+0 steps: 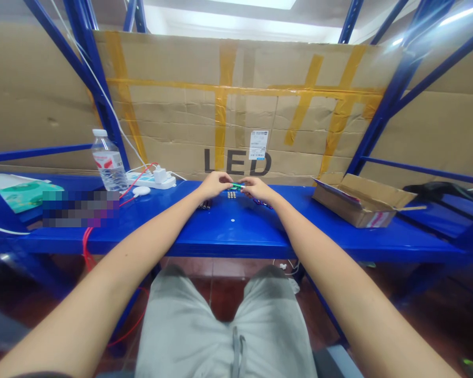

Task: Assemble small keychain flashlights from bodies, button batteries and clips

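Observation:
Both my arms reach forward over the blue metal shelf (236, 231). My left hand (214, 184) and my right hand (255, 187) meet at the shelf's middle, fingers pinched together on a small green part (236, 186) held between them. Just below the hands, a few small metal-tipped pieces (232, 195) lie on the shelf. More small dark pieces (205, 206) rest by my left wrist, and other small pieces (262, 202) sit under my right wrist. What the green part is cannot be made out.
A water bottle (109, 161), a white power strip (152, 180) with red cable, and a white mouse-like object (141, 191) sit at left. An open cardboard box (360, 199) stands at right. A taped cardboard sheet marked LED (236, 105) backs the shelf.

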